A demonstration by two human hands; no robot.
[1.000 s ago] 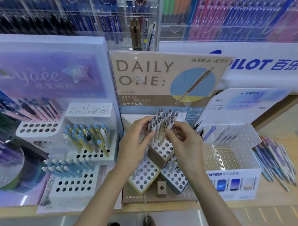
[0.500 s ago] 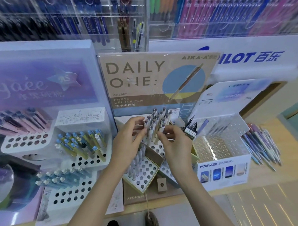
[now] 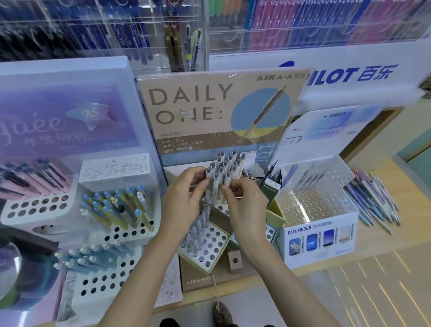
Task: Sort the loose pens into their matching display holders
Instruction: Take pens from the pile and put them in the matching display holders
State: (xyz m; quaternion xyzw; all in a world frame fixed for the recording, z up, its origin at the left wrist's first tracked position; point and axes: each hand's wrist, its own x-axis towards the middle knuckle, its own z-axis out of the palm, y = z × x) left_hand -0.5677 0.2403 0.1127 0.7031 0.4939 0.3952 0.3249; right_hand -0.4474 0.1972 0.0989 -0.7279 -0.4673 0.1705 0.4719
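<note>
Two hands on the pens
Pinching them in the holder: left hand, right hand; pen axes run 6 to 12; loose pile at 3 o'clock, nearer the right hand

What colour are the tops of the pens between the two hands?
Grey tops on off-white barrels; the pens show best in the head view.

1. At 12 o'clock, the hanging pen packs are smeared and their print is unreadable.
2. At 9 o'clock, the edge cuts off the purple sign.
3. At centre, the left hand and right hand hide the lower barrels of the white pens.
4. At 3 o'clock, the loose pens blur together.
</note>
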